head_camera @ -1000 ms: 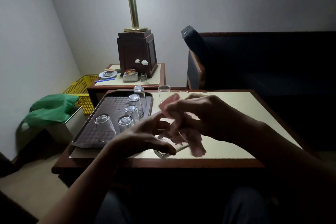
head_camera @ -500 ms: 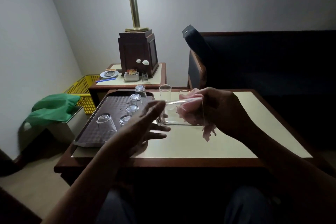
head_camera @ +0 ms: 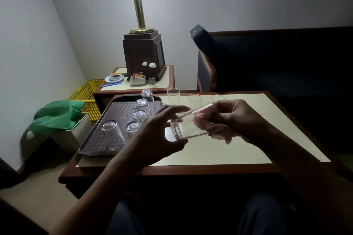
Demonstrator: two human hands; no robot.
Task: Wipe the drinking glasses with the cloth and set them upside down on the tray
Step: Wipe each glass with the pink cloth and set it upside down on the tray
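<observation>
Glass (head_camera: 188,129): I see it lying on its side above the table (head_camera: 248,150), between both hands.
Left hand (head_camera: 156,135): thumb under and fingers curled over the thick end, holding it.
Right hand (head_camera: 240,118): clenched on the pink cloth (head_camera: 227,137), which is bunched into the other end.
Tray (head_camera: 93,141): left of the left hand, carrying five upturned glasses (head_camera: 112,133).
Upright glasses (head_camera: 173,97): three, just beyond the hands.
</observation>
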